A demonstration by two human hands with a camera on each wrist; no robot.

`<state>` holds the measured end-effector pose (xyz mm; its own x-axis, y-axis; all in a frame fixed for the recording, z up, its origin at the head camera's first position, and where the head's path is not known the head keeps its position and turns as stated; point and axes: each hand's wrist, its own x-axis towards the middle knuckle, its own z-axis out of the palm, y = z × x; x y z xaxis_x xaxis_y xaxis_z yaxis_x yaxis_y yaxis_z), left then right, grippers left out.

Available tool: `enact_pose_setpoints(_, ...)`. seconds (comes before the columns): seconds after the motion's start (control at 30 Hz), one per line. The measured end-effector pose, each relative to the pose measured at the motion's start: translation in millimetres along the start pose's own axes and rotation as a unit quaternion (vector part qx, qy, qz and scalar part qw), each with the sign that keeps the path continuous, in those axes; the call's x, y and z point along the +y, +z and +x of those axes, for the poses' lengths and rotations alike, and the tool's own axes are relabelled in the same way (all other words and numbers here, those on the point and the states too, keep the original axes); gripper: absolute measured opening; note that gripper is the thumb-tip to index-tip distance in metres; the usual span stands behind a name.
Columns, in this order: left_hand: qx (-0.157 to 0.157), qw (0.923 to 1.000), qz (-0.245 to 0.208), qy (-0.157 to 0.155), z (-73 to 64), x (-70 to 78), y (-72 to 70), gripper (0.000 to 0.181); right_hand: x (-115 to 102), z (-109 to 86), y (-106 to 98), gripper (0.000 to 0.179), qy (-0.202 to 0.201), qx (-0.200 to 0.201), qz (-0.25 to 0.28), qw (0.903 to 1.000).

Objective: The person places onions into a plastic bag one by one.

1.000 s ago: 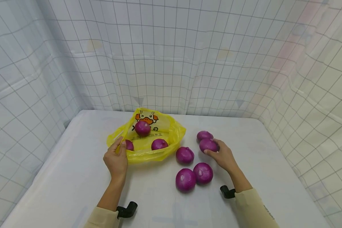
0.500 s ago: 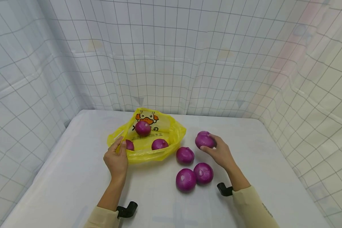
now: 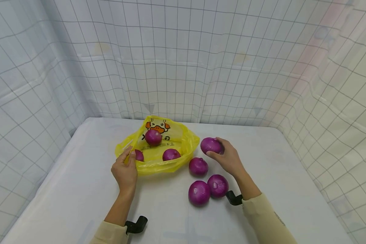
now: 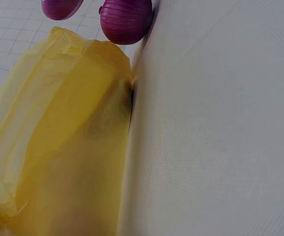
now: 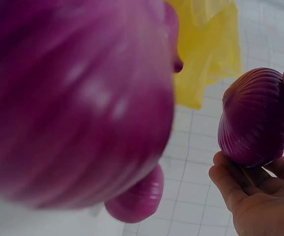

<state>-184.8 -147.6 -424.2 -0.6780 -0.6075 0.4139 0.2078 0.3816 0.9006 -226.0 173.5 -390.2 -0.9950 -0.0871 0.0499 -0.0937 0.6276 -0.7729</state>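
Observation:
My left hand (image 3: 125, 171) pinches the near left rim of a yellow plastic bag (image 3: 158, 166) printed with a duck face. Its mouth gapes toward me, showing red onions inside, one (image 3: 153, 138) at the back and another (image 3: 171, 154) near the front rim. A third is partly covered by the rim. To the right of the bag, my right hand (image 3: 230, 157) holds a red onion (image 3: 211, 145) between thumb and fingers, raised off the table. In the right wrist view, the held onion (image 5: 257, 118) lies between thumb and fingertips.
Three red onions lie on the white table: one (image 3: 198, 166) by the bag's right side, two (image 3: 199, 193) (image 3: 218, 185) touching nearer me. Another onion (image 5: 138, 196) shows lower in the right wrist view. Gridded white curtains (image 3: 177, 67) enclose the table's back and sides.
My right hand has lifted the onion and carried it left toward the bag, passing in front of the onion behind. My left hand and the bag have barely moved.

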Motion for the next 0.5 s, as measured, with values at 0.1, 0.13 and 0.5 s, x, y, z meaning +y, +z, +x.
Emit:
enact_pose_setpoints(0.1,-0.002,1.0000,-0.002,0.001,-0.2,-0.1,0.2,0.023,-9,1.9,3,0.079,-0.012,-0.003,0.012,0.9999)
enact_pose_setpoints(0.13,-0.002,1.0000,-0.001,0.001,-0.5,-0.3,0.2,0.023,-12,2.7,4,0.079,-0.015,-0.004,0.017,0.9997)
enact_pose_setpoints(0.5,-0.001,1.0000,0.002,-0.004,-3.4,0.8,0.0,0.023,-42,12.3,15,0.078,-0.034,-0.017,0.027,0.9989)
